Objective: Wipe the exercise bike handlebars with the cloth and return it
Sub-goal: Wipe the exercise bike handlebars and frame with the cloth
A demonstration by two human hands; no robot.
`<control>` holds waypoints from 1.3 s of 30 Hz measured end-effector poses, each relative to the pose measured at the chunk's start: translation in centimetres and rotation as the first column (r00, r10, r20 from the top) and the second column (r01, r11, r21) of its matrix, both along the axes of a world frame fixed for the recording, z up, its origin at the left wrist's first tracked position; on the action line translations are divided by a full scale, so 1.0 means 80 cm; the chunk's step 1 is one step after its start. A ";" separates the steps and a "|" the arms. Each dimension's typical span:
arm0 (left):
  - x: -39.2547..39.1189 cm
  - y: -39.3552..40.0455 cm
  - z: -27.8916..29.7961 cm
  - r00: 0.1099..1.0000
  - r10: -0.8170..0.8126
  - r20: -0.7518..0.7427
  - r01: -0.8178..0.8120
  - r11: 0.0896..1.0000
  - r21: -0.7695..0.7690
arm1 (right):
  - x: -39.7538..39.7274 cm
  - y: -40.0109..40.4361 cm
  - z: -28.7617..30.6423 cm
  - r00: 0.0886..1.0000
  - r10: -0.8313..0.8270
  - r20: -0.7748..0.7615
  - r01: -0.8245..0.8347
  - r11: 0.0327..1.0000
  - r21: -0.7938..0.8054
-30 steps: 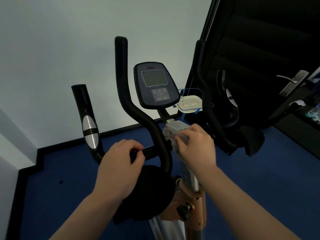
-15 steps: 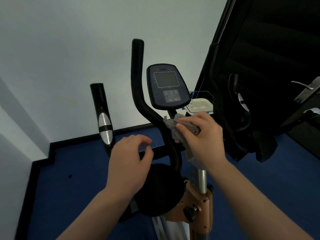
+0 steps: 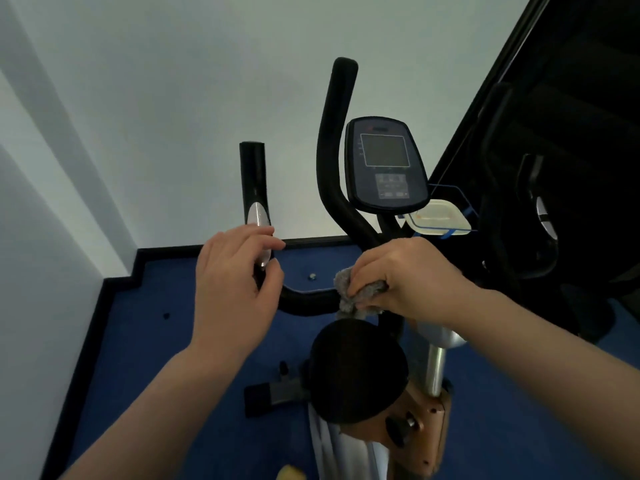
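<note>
Fingers of the right hand (image 3: 412, 278) were curled round a crumpled grey fabric cloth (image 3: 353, 294), the grip pinching it against the black tubular handlebar (image 3: 308, 299) of the exercise bike at the point where the cross section met the central stem. Part of the cloth protruded to the left of the fingertips and hung slightly below the bar.

The left hand (image 3: 233, 289) was positioned at the left upright of the same handlebar, over the silver oval sensor plate (image 3: 258, 216). Its fingers were loosely bent with the thumb apart; whether they actually touched the bar could not be determined, and the grip enclosed nothing visibly.

Behind the right hand, the tall curved black inner bar (image 3: 334, 150) rose beside the dark oval console with its grey screen (image 3: 384, 164). A clear plastic tray with blue edging (image 3: 440, 216) sat just right of the console. Below the hands were the round black knob-like cover (image 3: 356, 372), the chrome post (image 3: 434, 368) and the copper-coloured frame housing (image 3: 426, 427). The bike stood on blue carpet (image 3: 156, 341) bordered by black skirting, near a pale wall (image 3: 173, 98).
</note>
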State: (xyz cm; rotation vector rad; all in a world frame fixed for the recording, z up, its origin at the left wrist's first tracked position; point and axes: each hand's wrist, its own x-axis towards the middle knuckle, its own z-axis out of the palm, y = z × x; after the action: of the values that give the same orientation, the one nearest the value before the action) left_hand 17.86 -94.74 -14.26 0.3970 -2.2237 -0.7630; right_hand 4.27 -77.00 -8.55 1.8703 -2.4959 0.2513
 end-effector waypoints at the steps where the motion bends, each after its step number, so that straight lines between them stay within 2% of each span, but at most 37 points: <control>1: 0.001 -0.001 -0.002 1.000 0.001 -0.005 -0.001 1.000 0.005 | 0.002 -0.004 -0.004 0.999 -0.024 0.040 0.026 0.999 -0.036; 4: 0.001 0.001 -0.008 1.000 0.012 -0.020 -0.012 1.000 0.004 | 0.010 -0.023 -0.015 0.971 -0.051 0.233 0.089 0.984 -0.157; 7: -0.006 0.004 -0.013 1.000 0.025 -0.018 -0.025 1.000 -0.011 | 0.020 -0.053 -0.019 0.930 -0.011 0.368 0.082 0.981 -0.176; 12: -0.015 -0.006 -0.008 0.998 0.047 -0.050 -0.049 0.998 -0.043 | 0.000 -0.024 -0.016 0.955 -0.055 0.291 0.069 0.997 -0.037; 15: -0.018 -0.014 -0.006 0.996 0.047 -0.077 -0.051 0.997 -0.051 | 0.002 -0.014 -0.020 0.969 -0.039 0.244 0.058 0.996 -0.072; 18: -0.017 -0.016 -0.008 0.996 0.039 -0.082 -0.044 0.997 -0.056 | 0.013 -0.039 -0.027 0.946 -0.060 0.317 0.107 0.985 -0.133; 21: -0.017 -0.019 -0.010 0.995 0.041 -0.091 -0.048 0.996 -0.080 | 0.015 -0.051 -0.031 0.925 -0.057 0.375 0.101 0.990 -0.099; 23: -0.019 -0.021 -0.010 0.995 0.034 -0.095 -0.043 0.995 -0.092 | 0.008 -0.043 -0.027 0.893 -0.039 0.447 0.089 0.992 -0.091; 26: -0.020 -0.024 -0.009 0.995 0.018 -0.103 -0.028 0.994 -0.104 | -0.003 -0.022 -0.015 0.782 -0.016 0.623 0.008 1.000 0.016; 28: -0.021 -0.026 -0.010 0.993 0.011 -0.115 -0.024 0.993 -0.111 | -0.007 -0.011 -0.012 0.740 -0.020 0.672 -0.029 0.998 0.062; 30: -0.023 -0.026 -0.013 0.992 0.014 -0.125 -0.027 0.994 -0.109 | -0.005 -0.007 -0.012 0.745 -0.047 0.665 -0.014 0.996 0.085; 35: -0.027 -0.029 -0.017 0.993 -0.019 -0.119 0.008 0.996 -0.087 | 0.025 -0.032 -0.021 0.859 -0.110 0.500 0.103 0.994 0.042; 39: -0.029 -0.044 -0.015 0.983 -0.133 -0.126 0.121 0.988 -0.101 | 0.037 -0.045 -0.018 0.861 -0.174 0.477 0.171 0.984 0.050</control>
State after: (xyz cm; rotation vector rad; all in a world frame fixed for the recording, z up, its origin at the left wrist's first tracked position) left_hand 15.55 -98.26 -15.43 0.1550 -2.1652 -0.7272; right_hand 7.22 -80.57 -10.01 1.7377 -2.9510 0.7964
